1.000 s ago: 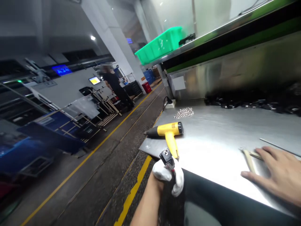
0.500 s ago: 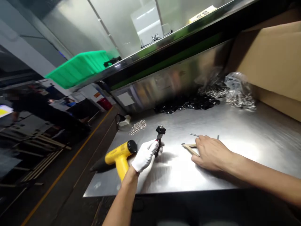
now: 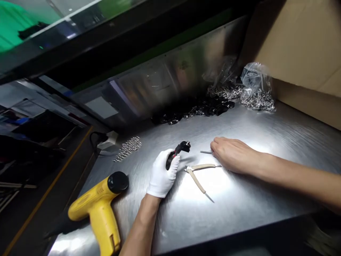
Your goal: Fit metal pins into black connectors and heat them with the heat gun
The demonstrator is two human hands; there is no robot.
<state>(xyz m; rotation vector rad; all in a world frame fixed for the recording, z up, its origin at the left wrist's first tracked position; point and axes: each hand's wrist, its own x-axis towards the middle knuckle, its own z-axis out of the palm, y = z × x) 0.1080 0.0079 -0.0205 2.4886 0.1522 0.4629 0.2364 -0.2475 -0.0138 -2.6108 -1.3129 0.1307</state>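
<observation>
My left hand, in a white glove, is wrapped round a black part with a metal tip and a bit of red. Bare, my right hand has its fingers closed round a thin metal rod that lies low over the metal table. Between the hands, pliers with beige handles rest spread on the table. A yellow heat gun lies left of my left hand. Small silver pieces sit in a patch behind it.
Black parts are heaped along the back panel. Beside them is a clear plastic bag of shiny metal pieces. A cardboard box stands at the right. A white power socket is at the left edge, and a shelf crosses above.
The view has turned down and to the right. My right hand has let go of the pliers and closed on the thin rod. The black part in my left hand is now tilted to the right.
</observation>
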